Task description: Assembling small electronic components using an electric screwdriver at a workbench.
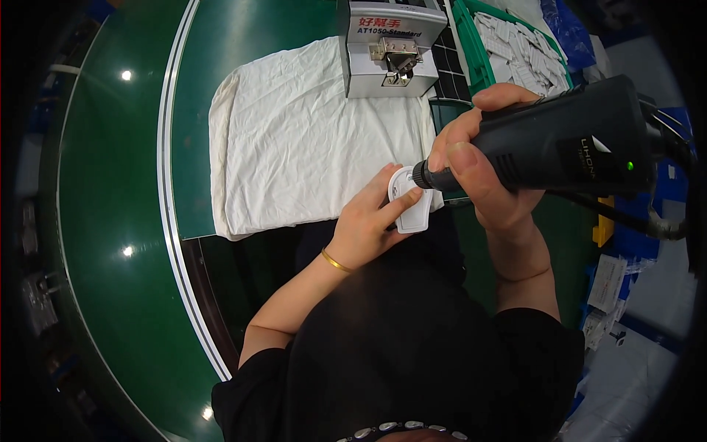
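Note:
My right hand [482, 158] is wrapped round a black electric screwdriver [567, 140], which lies nearly level with a small green light at its rear end. The tool's ribbed nose meets a small white plastic housing [414, 216], rounded at one end and narrower at the other. My left hand [368, 221] grips that housing, thumb on top by the screwdriver's nose and fingers beneath. The bit tip and any screw under it are hidden. Both hands are at the near right edge of a white cloth [294, 147].
A grey screw feeder [390, 70] stands at the cloth's far edge. Beyond it on the right, a green crate [477, 55] holds many white plastic parts [519, 51]. A thick black cable [618, 210] hangs below the screwdriver. Green table surface [195, 169] shows left of the cloth.

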Demonstrator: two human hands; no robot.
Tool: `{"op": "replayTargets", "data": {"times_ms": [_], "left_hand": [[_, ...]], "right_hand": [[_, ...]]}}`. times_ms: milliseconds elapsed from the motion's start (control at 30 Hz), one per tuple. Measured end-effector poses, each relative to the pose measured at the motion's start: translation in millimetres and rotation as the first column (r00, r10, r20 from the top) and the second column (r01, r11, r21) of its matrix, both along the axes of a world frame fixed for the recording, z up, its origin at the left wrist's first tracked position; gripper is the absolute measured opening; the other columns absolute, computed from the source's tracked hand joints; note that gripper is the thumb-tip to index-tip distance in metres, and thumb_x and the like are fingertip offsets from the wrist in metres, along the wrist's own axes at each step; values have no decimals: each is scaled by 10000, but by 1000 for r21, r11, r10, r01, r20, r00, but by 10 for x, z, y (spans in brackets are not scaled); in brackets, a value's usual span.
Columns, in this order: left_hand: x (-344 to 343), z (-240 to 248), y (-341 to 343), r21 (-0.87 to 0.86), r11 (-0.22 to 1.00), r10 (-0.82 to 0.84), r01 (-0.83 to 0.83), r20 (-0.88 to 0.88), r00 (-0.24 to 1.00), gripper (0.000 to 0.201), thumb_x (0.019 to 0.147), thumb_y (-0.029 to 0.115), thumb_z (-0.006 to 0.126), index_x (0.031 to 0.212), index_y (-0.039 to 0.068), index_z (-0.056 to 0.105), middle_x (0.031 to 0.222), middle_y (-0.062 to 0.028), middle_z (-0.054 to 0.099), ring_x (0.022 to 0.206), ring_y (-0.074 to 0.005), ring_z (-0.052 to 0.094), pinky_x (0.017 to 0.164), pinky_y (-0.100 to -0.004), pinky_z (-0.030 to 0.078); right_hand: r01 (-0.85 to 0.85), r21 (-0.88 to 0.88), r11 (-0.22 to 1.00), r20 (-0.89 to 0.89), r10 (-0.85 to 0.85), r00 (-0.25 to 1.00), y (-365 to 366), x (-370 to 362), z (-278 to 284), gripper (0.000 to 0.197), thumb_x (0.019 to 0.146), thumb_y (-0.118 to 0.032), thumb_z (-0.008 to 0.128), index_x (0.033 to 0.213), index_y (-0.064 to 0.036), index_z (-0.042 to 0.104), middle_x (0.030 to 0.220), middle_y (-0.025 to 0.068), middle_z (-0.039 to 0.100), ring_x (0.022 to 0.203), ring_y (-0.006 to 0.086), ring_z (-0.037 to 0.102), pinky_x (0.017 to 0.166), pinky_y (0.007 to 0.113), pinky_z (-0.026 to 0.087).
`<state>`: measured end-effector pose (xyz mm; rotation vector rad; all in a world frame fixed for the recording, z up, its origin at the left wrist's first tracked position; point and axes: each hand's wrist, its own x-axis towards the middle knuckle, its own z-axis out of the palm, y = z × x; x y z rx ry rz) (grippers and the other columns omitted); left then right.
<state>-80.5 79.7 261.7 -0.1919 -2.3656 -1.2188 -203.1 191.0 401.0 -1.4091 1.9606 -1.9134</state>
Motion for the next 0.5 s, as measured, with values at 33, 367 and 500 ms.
{"op": "replayTargets", "data": {"times_ms": [33,367,500], "left_hand": [[4,-11,1,-26,1000,9,-9,-8,1000,657,590,109,833,1209,163,618,1295,-227,524,1079,-367,605,850,-366,536],[-11,58,-16,-14,1000,11,-11,-49,999,588,607,91,818,1161,125,623,1246,-202,548,1026,-350,618,799,-359,540],[-14,100,-13,-1,1000,7,-7,-36,999,603,594,74,821,1161,122,623,1252,-207,547,1047,-359,614,822,-364,538]], "right_hand": [[-44,58,997,-17,45,999,9,-6,-10,453,822,1,612,1179,55,339,795,106,585,670,180,612,667,335,528],[-79,35,996,65,76,995,-7,25,-90,381,842,34,573,1151,9,352,804,121,581,694,182,610,691,336,529],[-109,60,992,-120,115,986,34,-73,-114,369,844,41,562,1147,11,353,806,129,587,692,181,611,691,334,528]]}}
